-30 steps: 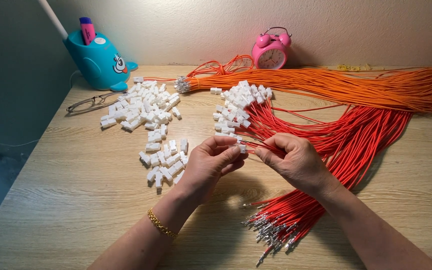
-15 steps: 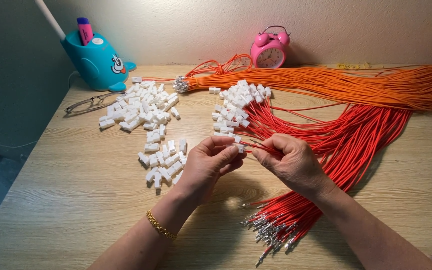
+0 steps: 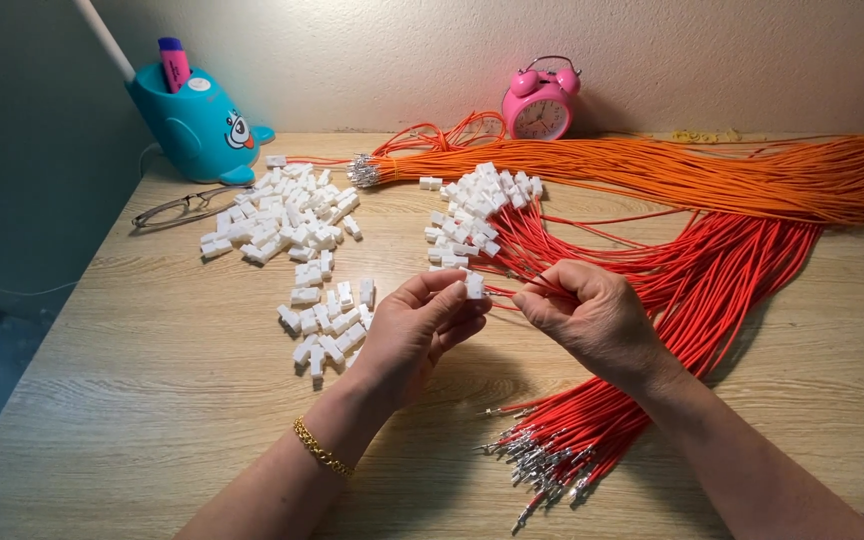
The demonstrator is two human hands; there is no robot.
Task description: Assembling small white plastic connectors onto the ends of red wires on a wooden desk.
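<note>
My left hand [image 3: 420,330] pinches a small white plastic connector [image 3: 474,286] between thumb and fingers; a gold bracelet sits on that wrist. My right hand [image 3: 592,315] grips a thin red wire [image 3: 500,291] whose end meets the connector. Both hands hover above the wooden table [image 3: 152,400], just in front of a bundle of red wires [image 3: 672,330] with bare metal terminals [image 3: 537,465] at the near end. Some red wires carry white connectors [image 3: 477,205] fitted at their far ends.
Loose white connectors lie in a pile [image 3: 277,220] at left and a smaller cluster [image 3: 327,325] by my left hand. An orange wire bundle [image 3: 712,170] runs along the back. A pink alarm clock [image 3: 540,100], a teal whale-shaped pen holder [image 3: 192,125] and eyeglasses [image 3: 177,208] stand behind.
Both hands have barely shifted; the fingers keep working the wire end against the white connector. Nothing else moved.
</note>
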